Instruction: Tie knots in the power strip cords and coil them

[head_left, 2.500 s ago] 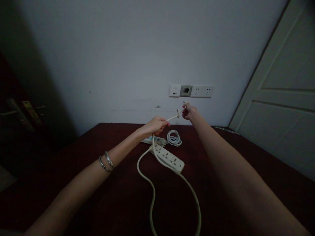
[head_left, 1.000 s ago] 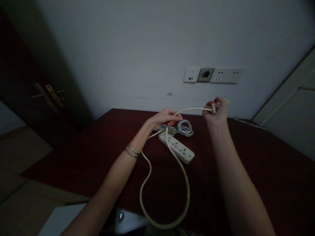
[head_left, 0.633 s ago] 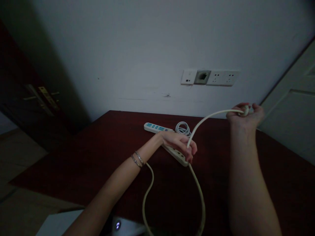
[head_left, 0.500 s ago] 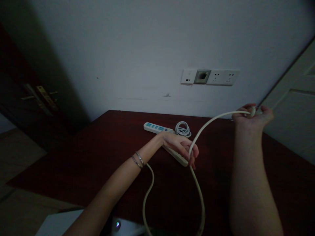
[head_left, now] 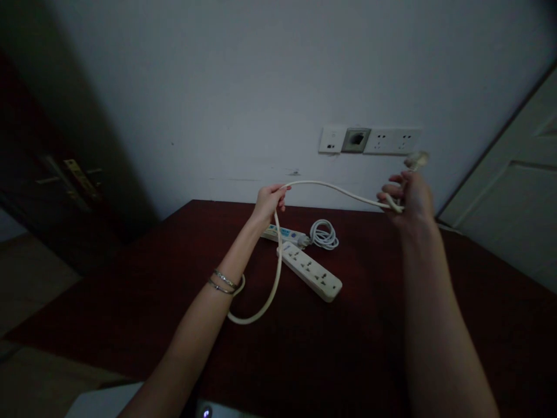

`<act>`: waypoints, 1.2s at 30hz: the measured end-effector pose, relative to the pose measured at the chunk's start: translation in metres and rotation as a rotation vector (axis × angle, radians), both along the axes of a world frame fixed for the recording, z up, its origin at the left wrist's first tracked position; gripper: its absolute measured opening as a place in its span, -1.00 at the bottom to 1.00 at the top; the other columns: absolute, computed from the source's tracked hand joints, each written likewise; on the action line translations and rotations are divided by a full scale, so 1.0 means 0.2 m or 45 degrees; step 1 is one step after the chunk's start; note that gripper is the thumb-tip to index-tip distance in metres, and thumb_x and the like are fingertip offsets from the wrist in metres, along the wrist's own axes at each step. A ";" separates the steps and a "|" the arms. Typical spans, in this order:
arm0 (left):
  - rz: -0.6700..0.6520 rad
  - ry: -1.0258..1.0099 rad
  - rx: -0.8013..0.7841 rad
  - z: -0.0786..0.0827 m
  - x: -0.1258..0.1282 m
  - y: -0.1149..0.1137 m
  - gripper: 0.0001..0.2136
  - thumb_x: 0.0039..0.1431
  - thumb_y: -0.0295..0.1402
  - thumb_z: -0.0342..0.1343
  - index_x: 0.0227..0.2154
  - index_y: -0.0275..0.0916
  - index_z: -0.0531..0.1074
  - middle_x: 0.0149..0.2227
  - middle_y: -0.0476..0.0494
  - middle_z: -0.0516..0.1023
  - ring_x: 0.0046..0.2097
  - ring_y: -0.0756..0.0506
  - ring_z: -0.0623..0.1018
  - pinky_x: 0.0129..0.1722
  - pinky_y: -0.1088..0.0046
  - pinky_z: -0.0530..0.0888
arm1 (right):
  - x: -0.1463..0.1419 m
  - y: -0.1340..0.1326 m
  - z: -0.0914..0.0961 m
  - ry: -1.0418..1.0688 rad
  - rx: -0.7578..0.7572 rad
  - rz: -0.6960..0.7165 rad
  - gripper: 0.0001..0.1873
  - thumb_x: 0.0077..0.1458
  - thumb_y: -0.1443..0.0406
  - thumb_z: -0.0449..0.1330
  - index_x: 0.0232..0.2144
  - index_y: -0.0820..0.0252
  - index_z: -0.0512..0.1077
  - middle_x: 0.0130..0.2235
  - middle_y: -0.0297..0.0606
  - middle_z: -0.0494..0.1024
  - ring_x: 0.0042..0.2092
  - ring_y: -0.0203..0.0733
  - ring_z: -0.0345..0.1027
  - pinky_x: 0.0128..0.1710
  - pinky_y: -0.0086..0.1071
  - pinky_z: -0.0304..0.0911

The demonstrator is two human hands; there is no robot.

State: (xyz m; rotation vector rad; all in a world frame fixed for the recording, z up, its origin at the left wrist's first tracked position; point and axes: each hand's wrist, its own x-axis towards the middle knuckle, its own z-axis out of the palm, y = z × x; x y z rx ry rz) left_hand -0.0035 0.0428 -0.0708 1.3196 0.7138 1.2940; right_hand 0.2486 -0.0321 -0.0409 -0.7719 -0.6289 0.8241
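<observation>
You are holding the white cord (head_left: pixel 331 186) with both hands above the dark red tabletop (head_left: pixel 361 354). At the middle of the frame, your left hand (head_left: pixel 266 204) is pinching it between thumb and fingers. Right of centre, your right hand (head_left: pixel 415 197) is curling its fingers loosely around it where it is forming a small loop; the plug (head_left: pixel 418 160) is sticking up above that hand, blurred. Between your hands the cord is arching gently; below the left one it is hanging in a curve and disappearing behind your forearm, beside two bracelets (head_left: pixel 223 282). Just below centre, a white power strip (head_left: pixel 310 271) is lying slantwise, and behind it a strip with blue sockets (head_left: pixel 285 234) is resting near a coiled cable (head_left: pixel 324 235). Wall sockets (head_left: pixel 391 141) are showing at the upper right of centre.
</observation>
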 end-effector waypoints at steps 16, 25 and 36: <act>0.108 0.178 0.339 -0.03 0.06 -0.02 -0.68 0.09 -0.41 -0.02 -0.05 -0.26 0.27 -0.33 -0.05 0.35 -0.54 0.11 0.35 -0.62 0.59 0.25 | -0.33 0.13 -0.12 -0.813 -0.466 0.203 -0.83 0.03 0.30 -0.08 -0.26 0.15 0.18 -0.73 -0.54 0.10 -0.77 -0.26 0.16 -0.80 -0.50 -0.05; 0.046 0.826 0.813 -0.11 0.04 0.00 -0.29 -0.09 -0.70 -0.18 0.20 -0.18 0.02 -0.14 -0.17 0.42 -0.33 0.02 0.42 -0.27 0.48 0.39 | -0.35 0.12 -0.11 -0.602 -0.250 0.336 -0.88 0.07 0.26 0.00 -0.33 0.18 0.25 -0.72 -0.57 0.07 -0.75 -0.31 0.23 -0.83 -0.59 -0.19; -0.588 1.217 0.855 -0.12 0.16 -0.15 -0.67 -0.10 -0.67 -0.08 -0.27 -0.35 0.44 -0.34 -0.14 0.51 -0.35 -0.03 0.49 -0.33 0.48 0.40 | -0.50 0.02 0.01 -0.363 0.132 0.277 -0.84 0.06 0.18 0.07 -0.36 0.15 0.23 -0.72 -0.60 0.03 -0.77 -0.40 0.14 -0.85 -0.60 -0.21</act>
